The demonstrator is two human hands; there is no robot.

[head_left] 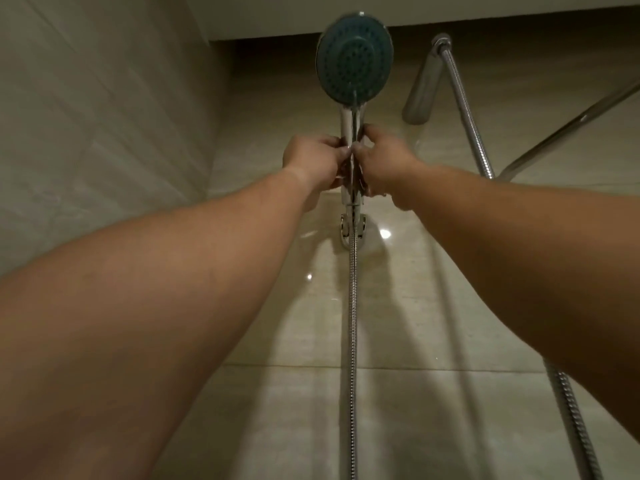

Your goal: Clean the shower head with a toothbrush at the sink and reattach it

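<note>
1. Two kinds of wall: grey stone-look tiles [90, 126] on the left side, shiny tan tiles [433, 271] straight ahead, meeting in a corner.
2. White ceiling strip [450, 10] up at the top.
3. Left hand [311, 164] reaching up, fingers curled round the left side of the shiny handle.
4. Shower head [354, 60] in the middle, high up near the ceiling, standing upright, its round blue-grey face dotted with little holes and turned toward the camera.
5. Chrome handle [348, 123] running down from the round face, right between both hands.
6. Wall holder [353, 230] just under the hands, fixed to the tan tile, with the bottom of the handle close above it. Cannot tell if the handle sits fully inside.
7. Metal hose [352, 323] hanging straight down from the handle, past the holder.
8. Right hand [384, 161] also up, fingers curled round the right side of the same handle, fingertips nearly touching the left hand.
9. Second metal hose [467, 112] farther right, coming down from a fitting high on the wall.
10. Slanting shiny bar [568, 129] at the far right.
11. Small bright light spots shining on the tan tile near the holder.
12. No words or brand marks readable anywhere.
</note>
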